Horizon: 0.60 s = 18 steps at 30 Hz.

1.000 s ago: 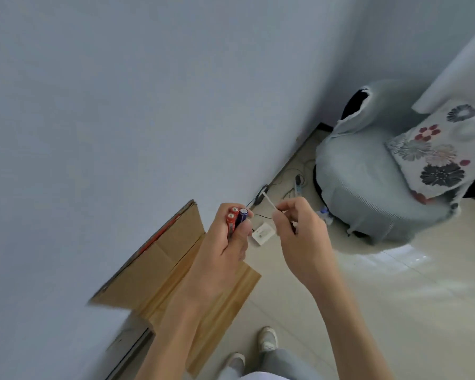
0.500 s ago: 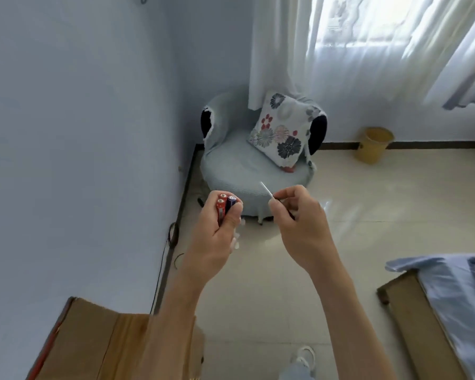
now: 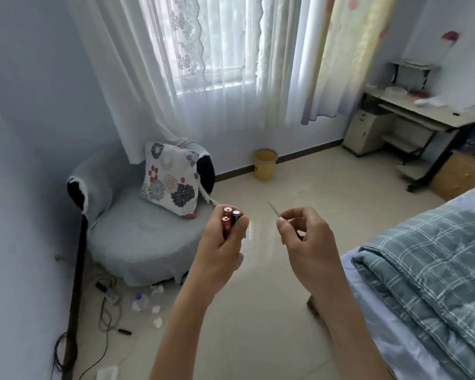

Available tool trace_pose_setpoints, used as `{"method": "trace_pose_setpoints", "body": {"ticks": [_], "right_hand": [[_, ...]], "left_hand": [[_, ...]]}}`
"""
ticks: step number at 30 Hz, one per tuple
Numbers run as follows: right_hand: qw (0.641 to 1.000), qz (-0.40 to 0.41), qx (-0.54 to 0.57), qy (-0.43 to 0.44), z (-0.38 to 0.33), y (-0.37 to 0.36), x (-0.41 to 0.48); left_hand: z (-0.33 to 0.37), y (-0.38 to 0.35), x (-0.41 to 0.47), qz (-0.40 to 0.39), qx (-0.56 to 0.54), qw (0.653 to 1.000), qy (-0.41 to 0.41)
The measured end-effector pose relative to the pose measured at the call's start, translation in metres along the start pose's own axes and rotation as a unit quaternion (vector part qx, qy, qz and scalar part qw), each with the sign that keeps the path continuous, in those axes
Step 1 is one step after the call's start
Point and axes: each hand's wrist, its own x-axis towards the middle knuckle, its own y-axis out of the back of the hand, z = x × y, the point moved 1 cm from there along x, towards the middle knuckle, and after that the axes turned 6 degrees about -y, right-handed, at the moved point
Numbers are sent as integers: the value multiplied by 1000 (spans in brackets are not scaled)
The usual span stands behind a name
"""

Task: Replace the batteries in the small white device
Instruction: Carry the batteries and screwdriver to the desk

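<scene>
Left hand [image 3: 220,245] at centre frame clenched around three batteries [image 3: 230,219], tips poking up above the fingers, right hand [image 3: 305,237] just right of it pinching a thin tool [image 3: 274,209] angled toward upper left, grey armchair [image 3: 137,229] at left, white device not identifiable.

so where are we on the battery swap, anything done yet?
Can't tell what's done: no small white device clearly shows in this view. In hand: the left hand grips three batteries, two red and one dark; the right hand pinches a thin tool. Whether those batteries are old or new isn't visible. Left: fitting batteries and closing the device.
</scene>
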Motion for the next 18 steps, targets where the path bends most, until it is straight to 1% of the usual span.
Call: {"method": "trace_pose_setpoints", "body": {"ticks": [4,7,13,18], "right_hand": [[999,40,10,-35,21,32,42],[996,63,16,-53,35,45,81],[992,85,47,-76,54,41,176],[989,114,51,-74,45,27,284]], "left_hand": [[-13,-40,51,-48,-7,999,2],[-27,-65,96,-72,-12,997,22],[-53,-89,195,-116,-1,993,33],[-65,-92,311,-144,15,989,22]]}}
